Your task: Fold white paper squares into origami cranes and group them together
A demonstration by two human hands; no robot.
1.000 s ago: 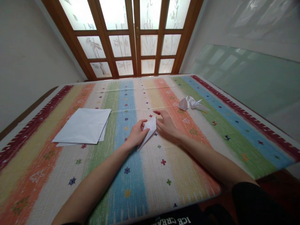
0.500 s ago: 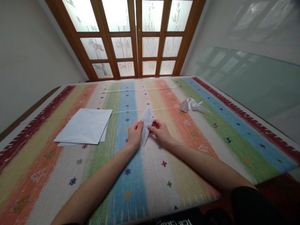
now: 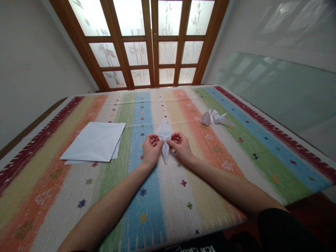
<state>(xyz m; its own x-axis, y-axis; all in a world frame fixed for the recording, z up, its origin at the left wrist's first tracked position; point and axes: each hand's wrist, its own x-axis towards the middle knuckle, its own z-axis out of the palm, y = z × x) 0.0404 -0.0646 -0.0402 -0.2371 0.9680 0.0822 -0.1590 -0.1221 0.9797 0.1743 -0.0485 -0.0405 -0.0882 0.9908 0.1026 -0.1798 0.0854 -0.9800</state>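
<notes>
Folded paper at twelve o'clock from me; my left hand pinches its nine-o'clock side, right hand its three. Narrow grip; uneven pull could skew creases or tear it.

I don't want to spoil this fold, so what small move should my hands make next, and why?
I'd probably press down along the centre of the folded white paper diamond. Your left hand and right hand pinch its opposite sides near the middle, and a dark line down its lower half suggests the edges aren't flat.
</notes>
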